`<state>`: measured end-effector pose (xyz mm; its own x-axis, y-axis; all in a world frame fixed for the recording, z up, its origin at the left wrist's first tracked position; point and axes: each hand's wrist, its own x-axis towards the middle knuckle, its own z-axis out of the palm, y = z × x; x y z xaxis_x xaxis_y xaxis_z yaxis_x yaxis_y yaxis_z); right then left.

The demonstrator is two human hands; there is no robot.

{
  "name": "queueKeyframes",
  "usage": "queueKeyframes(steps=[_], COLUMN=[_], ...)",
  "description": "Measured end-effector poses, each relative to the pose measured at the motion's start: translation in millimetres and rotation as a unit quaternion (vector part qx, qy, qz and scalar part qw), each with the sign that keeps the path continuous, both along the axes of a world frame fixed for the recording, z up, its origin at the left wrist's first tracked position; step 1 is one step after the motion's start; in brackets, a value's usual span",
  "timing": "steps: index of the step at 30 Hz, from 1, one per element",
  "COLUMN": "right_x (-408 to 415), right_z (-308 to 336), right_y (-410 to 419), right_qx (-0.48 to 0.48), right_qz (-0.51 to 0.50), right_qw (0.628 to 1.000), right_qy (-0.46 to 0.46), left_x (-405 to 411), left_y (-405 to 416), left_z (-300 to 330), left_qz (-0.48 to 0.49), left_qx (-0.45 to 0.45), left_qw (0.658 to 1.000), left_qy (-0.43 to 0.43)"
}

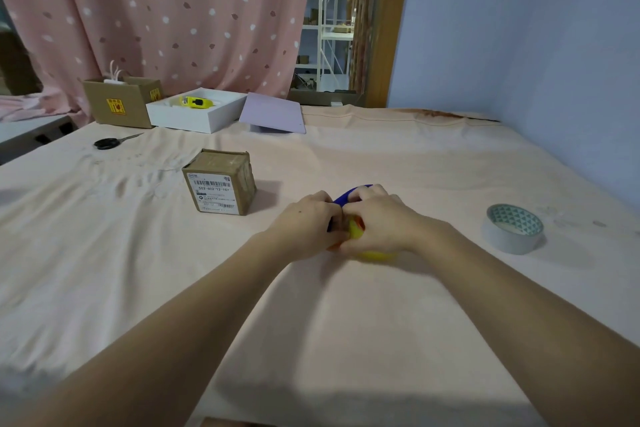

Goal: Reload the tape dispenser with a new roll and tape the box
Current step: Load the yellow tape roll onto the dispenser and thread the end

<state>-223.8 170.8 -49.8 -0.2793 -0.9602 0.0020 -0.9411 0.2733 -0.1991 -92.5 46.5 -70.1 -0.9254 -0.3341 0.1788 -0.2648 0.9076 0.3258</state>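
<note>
Head view: blue-yellow plastic dispenser (355, 218), hands-clasped.

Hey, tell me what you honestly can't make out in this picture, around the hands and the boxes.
Head view only:
- Blue and yellow tape dispenser: mostly hidden under the left hand and right hand; whether a roll is loaded cannot be told.
- Small brown cardboard box: fine label print too small to read.
- Open brown carton: contents hidden by its walls.
- Black-handled scissors: blades blurred.
</note>
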Motion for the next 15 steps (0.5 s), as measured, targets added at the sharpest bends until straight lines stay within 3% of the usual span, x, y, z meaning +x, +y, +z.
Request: queueKeyframes(steps=[3,9,15], right_x=[1,-3,-4], right_z=[-6,-8,-10], right_y=[-1,-4,-3], right_qx=[-0.053,-0.026,-0.024], right_qz=[-0.014,-0.031,-0.045], right_qw=[0.998,0.998,0.998], right_qy=[-0.038,-0.050,-0.043], left_x=[3,15,28], left_y=[-2,-7,-14], left_z=[2,12,22], left_qz=[-0.012,-0.035,-0.056], left_qx=[-0.010,-0.011,0.018], left_qw=[1.000,0.999,0.998], left_qy=[0.004,0.023,-0.027])
